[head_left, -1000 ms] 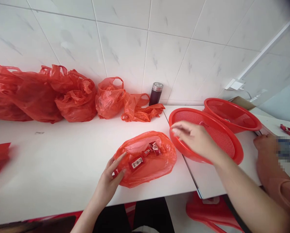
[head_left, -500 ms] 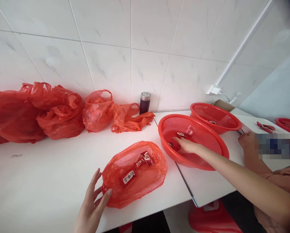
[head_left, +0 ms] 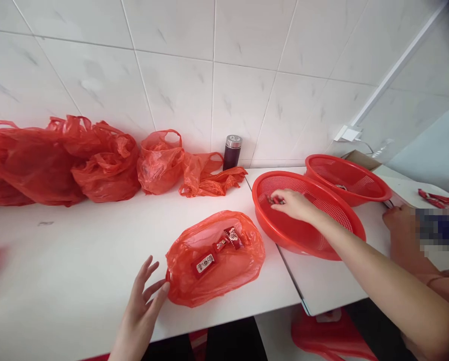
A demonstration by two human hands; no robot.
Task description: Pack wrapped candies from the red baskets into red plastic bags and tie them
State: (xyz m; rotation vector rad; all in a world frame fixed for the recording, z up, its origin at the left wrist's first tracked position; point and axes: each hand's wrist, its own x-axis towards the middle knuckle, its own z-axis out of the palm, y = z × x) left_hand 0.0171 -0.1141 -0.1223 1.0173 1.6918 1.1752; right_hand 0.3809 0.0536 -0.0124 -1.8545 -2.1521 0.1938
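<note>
In front of me a red plastic bag (head_left: 239, 273) lies spread wide, with several red-wrapped candies (head_left: 205, 263) inside. At its left end my left hand (head_left: 143, 296) pinches the rim between thumb and a finger, while its upper fingers stick out loosely. My right hand (head_left: 294, 204) reaches into the nearer red plastic basket (head_left: 309, 245), fingers closed around small red-wrapped candies (head_left: 277, 199). The fingers partly cover them, so I cannot tell how many there are.
Several filled red bags (head_left: 107, 173) stand along the tiled wall, with a crumpled bag (head_left: 212, 181) beside a dark thermos (head_left: 232, 153). A second red basket (head_left: 346, 180) sits behind the nearer one. At the right a co-worker's arm (head_left: 403, 240) rests near red packets (head_left: 438, 198).
My right hand has gathered candies from the basket floor and lifted slightly, its fingers now closed. My left hand stays at the bag's left end. The whole view has shifted a little.
</note>
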